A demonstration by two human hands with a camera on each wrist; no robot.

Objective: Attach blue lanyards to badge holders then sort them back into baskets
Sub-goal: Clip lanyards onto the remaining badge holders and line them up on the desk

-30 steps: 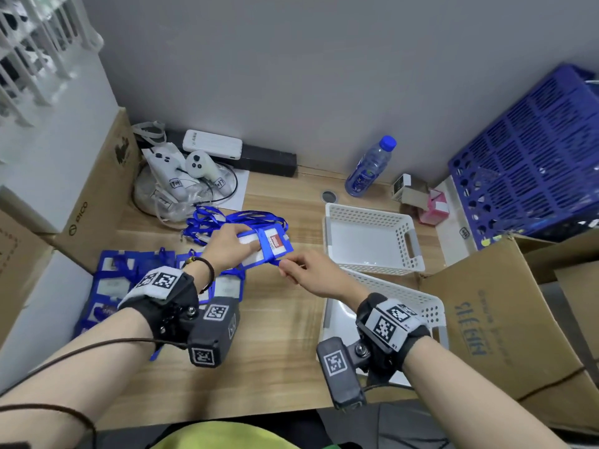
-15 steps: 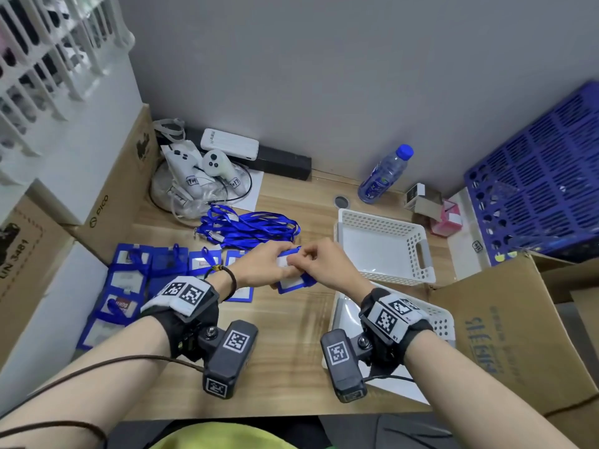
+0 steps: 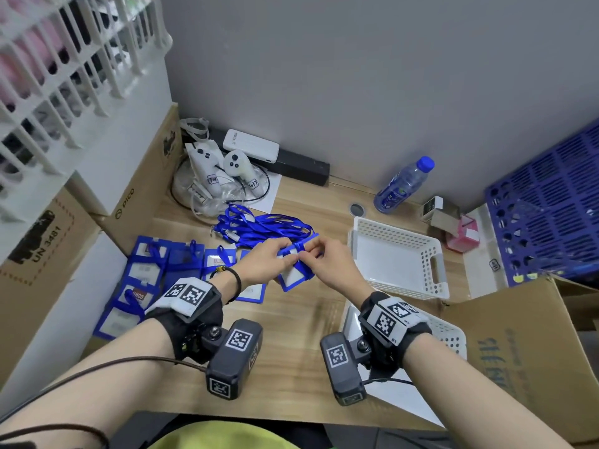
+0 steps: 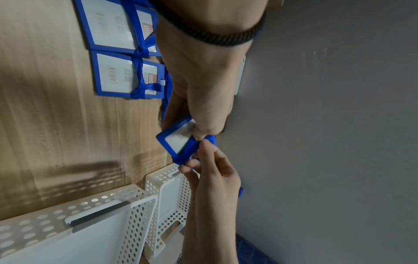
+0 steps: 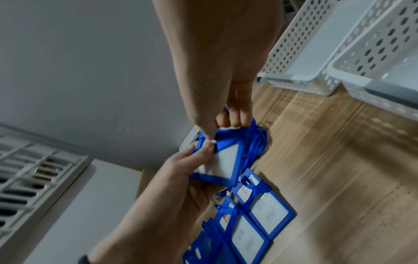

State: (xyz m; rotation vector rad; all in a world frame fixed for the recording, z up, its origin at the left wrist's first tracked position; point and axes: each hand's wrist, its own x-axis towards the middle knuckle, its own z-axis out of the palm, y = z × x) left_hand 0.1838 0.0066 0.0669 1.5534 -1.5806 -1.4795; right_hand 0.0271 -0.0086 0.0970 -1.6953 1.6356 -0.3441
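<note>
Badge holder (image 3: pixel 293 276), blue-framed with a pale card inside, is held in the air above the middle of the bench (image 3: pixel 291 345), between both hands. The left hand (image 3: pixel 264 258) grips its left edge with thumb on the face, and the right hand (image 3: pixel 330 261) pinches the top edge where a blue lanyard strap (image 3: pixel 303 244) crosses the slot; from the right wrist view the fingertips (image 5: pixel 209 141) meet at a small white piece there. Just beyond the hands lies the loose pile of blue lanyards (image 3: pixel 256 226). To the left, partly hidden by the left wrist, finished holders (image 3: pixel 181 264) with straps wound round them lie flat in rows. Right of the hands stands a white perforated basket (image 3: pixel 402 288), and a second basket (image 3: pixel 450 335) sits nearer, partly covered by the right wrist. Far back stand two white controllers (image 3: pixel 223 171), a water bottle (image 3: pixel 402 186) and a blue crate (image 3: pixel 551 218).
</note>
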